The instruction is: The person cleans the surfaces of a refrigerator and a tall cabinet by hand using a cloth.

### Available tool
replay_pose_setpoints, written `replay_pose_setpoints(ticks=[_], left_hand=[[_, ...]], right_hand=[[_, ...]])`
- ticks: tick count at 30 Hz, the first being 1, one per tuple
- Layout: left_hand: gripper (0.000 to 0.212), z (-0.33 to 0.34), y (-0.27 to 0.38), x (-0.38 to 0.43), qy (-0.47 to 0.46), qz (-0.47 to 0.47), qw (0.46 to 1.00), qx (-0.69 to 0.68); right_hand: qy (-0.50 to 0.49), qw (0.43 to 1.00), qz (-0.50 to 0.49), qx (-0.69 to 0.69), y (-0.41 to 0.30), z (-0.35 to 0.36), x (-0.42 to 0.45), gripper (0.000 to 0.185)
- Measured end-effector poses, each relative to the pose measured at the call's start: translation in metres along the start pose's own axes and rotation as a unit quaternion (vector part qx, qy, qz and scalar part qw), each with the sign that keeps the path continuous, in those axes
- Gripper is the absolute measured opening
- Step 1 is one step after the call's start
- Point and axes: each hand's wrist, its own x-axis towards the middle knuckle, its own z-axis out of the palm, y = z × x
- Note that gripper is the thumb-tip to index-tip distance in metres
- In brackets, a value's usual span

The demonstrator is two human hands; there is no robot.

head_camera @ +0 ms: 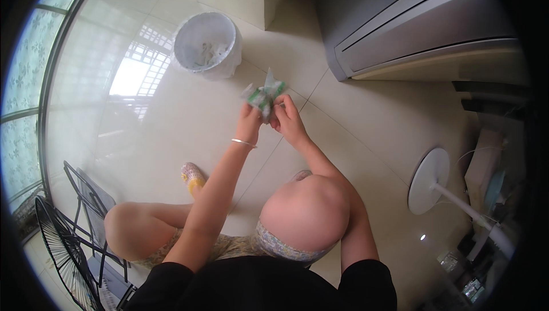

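Out in front of my knees, my left hand [250, 118] grips a crumpled clear plastic wrapper with green parts [265, 95]. From the other side, my right hand [288, 117] has its bent fingers on the lower right of the same wrapper. The wrapper is blurred, so I cannot tell what, if anything, is inside it. Parts of both hands' fingertips are hidden by the plastic. A little beyond and to the left stands a round waste bin [237, 55] lined with a clear bag, with pale crumpled scraps [210, 53] at its bottom.
Pale glossy tiles [163, 139] cover the floor. A grey appliance or cabinet [411, 40] stands at upper right. At right is a white round stand base [429, 182] with a pole. A folding chair [94, 199] and a black fan guard [64, 251] are at lower left.
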Motion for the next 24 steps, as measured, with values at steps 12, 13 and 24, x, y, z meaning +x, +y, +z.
replay_pose_setpoints(ticks=[12,13,24], left_hand=[[0.023,0.023,-0.020,0.006,0.015,0.188,0.876,0.445],[0.018,0.027,-0.020,0.005,0.030,0.206,0.876,0.436],[0.015,0.030,-0.018,0.027,0.071,0.181,0.935,0.296]], right_hand=[[-0.079,0.987,0.140,-0.005,-0.025,-0.021,-0.016,0.004],[-0.094,0.985,0.147,-0.014,-0.027,-0.023,-0.018,0.004],[-0.082,0.985,0.033,-0.149,-0.042,-0.014,-0.032,0.004]])
